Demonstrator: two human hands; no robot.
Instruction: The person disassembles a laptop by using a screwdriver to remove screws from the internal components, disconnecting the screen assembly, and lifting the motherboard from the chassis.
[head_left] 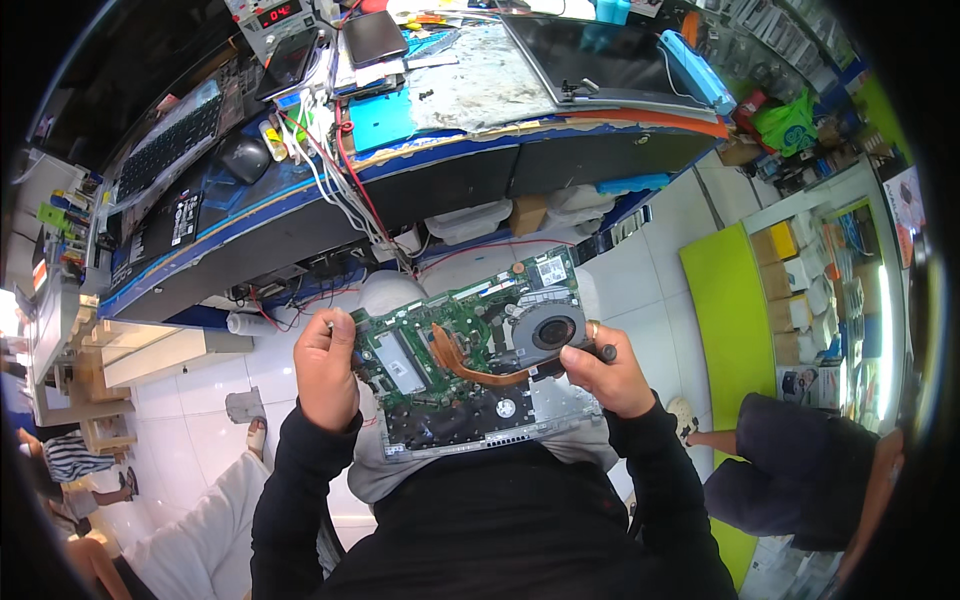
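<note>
An opened laptop base point(440, 430) lies over my lap, tilted slightly, with its inside facing up. My left hand point(328, 372) is closed on its left edge, thumb on top. My right hand point(612, 375) grips the right edge beside the round cooling fan point(552, 328). A dark, round-ended stick point(606, 353), perhaps a screwdriver handle, sticks out from the right hand's fingers; its other end is hidden. A copper heat pipe point(478, 375) curves across the green circuit board point(470, 322) to the fan. Left of the pipe sits a silver rectangular part point(399, 362).
Ahead stands a cluttered workbench point(480, 85) with a laptop screen panel point(610, 62), a mouse point(243, 158) and a keyboard point(170, 145). White cables point(335, 190) hang off its front edge. A green-sided display cabinet point(728, 320) is at right. People sit on both sides.
</note>
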